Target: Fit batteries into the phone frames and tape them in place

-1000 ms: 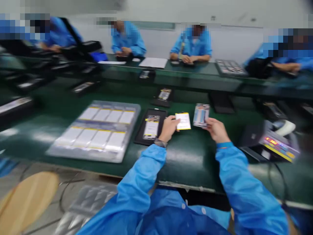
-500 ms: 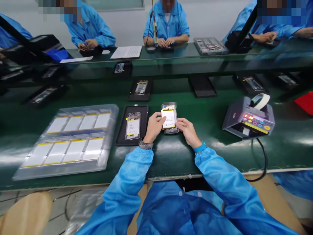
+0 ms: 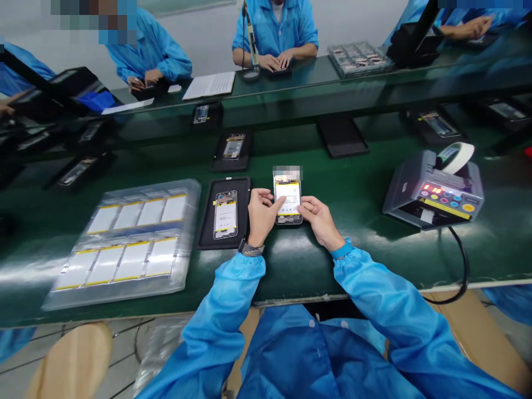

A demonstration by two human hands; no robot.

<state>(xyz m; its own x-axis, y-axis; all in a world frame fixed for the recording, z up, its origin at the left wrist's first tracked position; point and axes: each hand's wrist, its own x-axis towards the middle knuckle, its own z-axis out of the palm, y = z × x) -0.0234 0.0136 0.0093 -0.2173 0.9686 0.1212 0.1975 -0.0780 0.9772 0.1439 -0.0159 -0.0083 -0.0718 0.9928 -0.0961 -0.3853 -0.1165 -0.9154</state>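
A clear tray (image 3: 178,279) of white batteries (image 3: 158,258) lies at left, presumably for easy reach. The left hand (image 3: 261,219) has its fingers closed about the phone frame (image 3: 289,220), thumb on its battery (image 3: 287,194); the right hand's (image 3: 321,223) fingers pinch the right edge, apparently steadying it over the worktop (image 3: 299,266).

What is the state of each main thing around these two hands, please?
Left hand: thumb on the battery.
Right hand: at the right edge of the phone frame.
Phone frame: open, between both hands.
Battery: over the frame; full seating cannot be told.
Black tray: holding a second phone frame, open.
Plastic tray: holding eight batteries.
Tape dispenser: display lit red.
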